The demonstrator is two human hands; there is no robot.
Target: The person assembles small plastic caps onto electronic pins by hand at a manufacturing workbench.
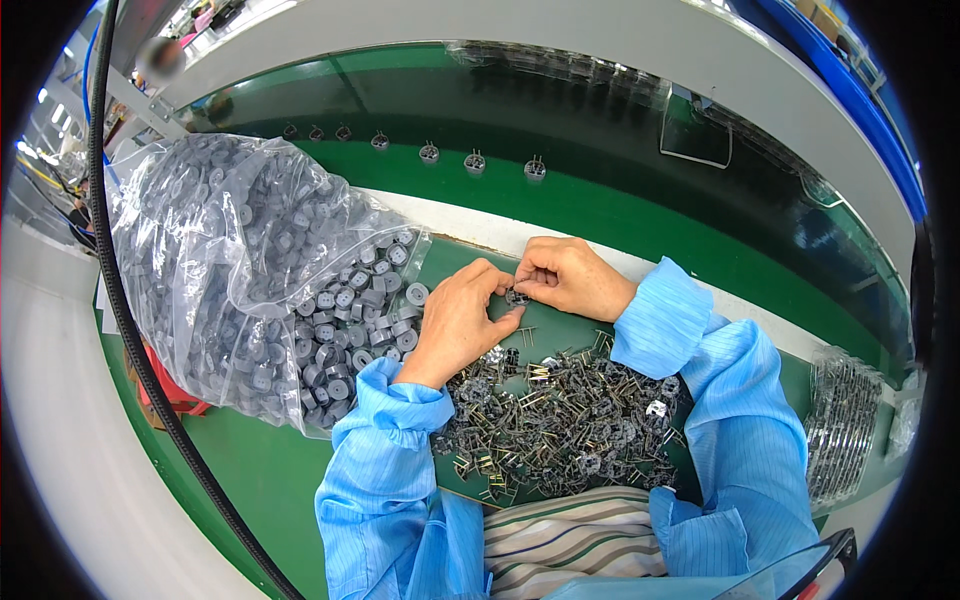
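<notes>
The left hand (pixel 462 312) and right hand (pixel 578 281) both pinch a small dark part (pixel 516 297) between their fingertips, just beyond the heap (pixel 570 425) and right of the bag (pixel 235 270). Ideally, one hand should brace while the other adjusts, with light, even pressure so nothing thin bends

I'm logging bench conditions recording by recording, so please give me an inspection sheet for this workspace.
Surface: green worktop, bare at lower left.
Job's things: pile of dark pronged parts; clear bag of grey round parts.
Clutter: red container partly hidden by the bag; clear plastic trays at right.
Hands: left hand and right hand pinch a small dark part.
Cables: black cable crossing the left side.
Surroundings: spaced pronged pieces beyond; pale frame.
</notes>
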